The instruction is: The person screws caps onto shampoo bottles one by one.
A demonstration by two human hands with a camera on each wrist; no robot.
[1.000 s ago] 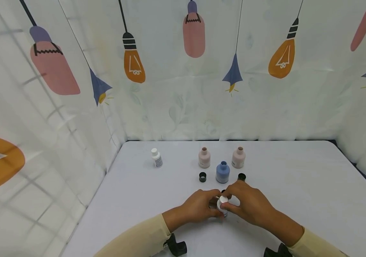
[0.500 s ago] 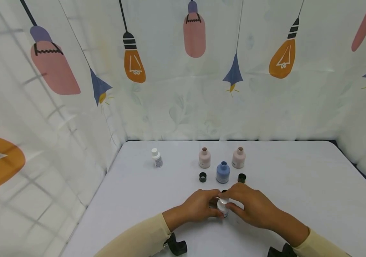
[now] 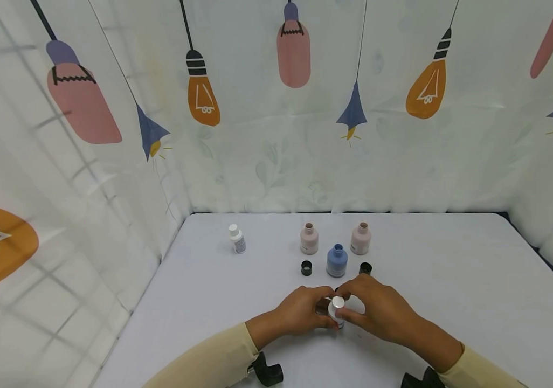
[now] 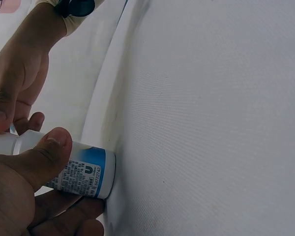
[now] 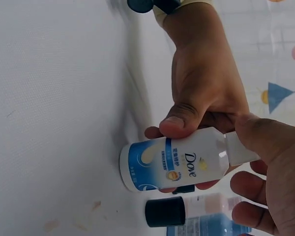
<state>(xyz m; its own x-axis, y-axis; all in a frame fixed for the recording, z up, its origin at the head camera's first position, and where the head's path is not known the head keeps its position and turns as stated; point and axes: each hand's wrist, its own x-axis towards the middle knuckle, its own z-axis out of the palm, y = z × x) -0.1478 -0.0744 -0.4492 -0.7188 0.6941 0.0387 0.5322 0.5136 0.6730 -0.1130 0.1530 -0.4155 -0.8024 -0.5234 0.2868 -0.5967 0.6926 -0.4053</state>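
Note:
A small white Dove bottle [image 5: 187, 160] with a blue printed label stands upright on the table. My left hand [image 3: 303, 310] grips its body from the left, with the thumb across the label in the left wrist view. At the bottle's top, my right hand [image 3: 385, 312] pinches the white cap [image 5: 239, 149] between thumb and fingers. The cap sits on the bottle neck. Behind the hands stand an uncapped blue bottle [image 3: 337, 262] and two uncapped pale pink bottles, one on the left [image 3: 309, 242] and one on the right [image 3: 360, 241].
One black cap [image 3: 306, 268] lies left of the blue bottle, another black cap [image 3: 365, 267] lies right of it. Something dark is mostly hidden behind my right fingers. A white capped bottle [image 3: 237, 240] stands at the back left. A printed curtain [image 3: 276, 161] surrounds the white table [image 3: 451, 269].
My right fingers covered the cap half a second ago with the hand turned; now they have rotated back and the cap top shows. The left hand and bottle have stayed put.

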